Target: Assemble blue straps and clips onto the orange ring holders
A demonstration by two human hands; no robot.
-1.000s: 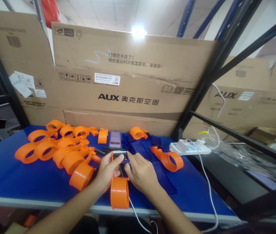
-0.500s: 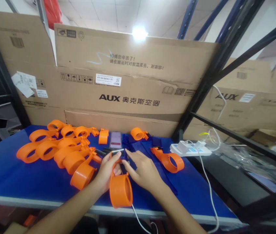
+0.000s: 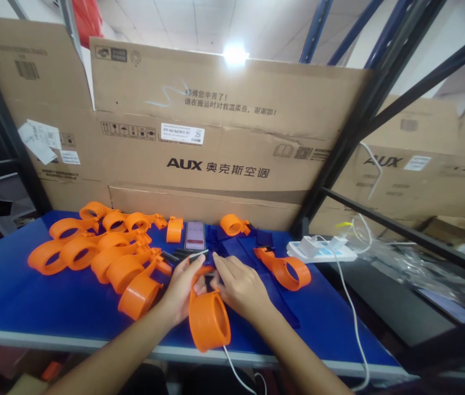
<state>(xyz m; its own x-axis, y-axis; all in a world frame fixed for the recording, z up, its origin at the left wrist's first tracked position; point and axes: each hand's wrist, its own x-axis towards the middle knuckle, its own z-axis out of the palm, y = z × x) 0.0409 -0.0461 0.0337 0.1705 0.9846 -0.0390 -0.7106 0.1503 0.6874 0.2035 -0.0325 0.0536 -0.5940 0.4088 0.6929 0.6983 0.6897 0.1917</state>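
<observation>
The left arm [image 3: 117, 345] and right arm [image 3: 298, 351] are bare along all that shows, each forearm thick near the elbow and narrowing smoothly to a slimmer wrist. The left hand [image 3: 179, 291] and right hand [image 3: 243, 288] are bare too, with slender fingers. Dark, nearly black clothing covers the rounded legs [image 3: 146, 379] at the bottom edge, its cut and weave too dim to tell.

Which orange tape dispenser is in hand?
The front-middle dispenser, its ring hanging between the forearms. The left hand grips its handle end; the right hand is there too. The others lie unheld on the blue table.
</observation>
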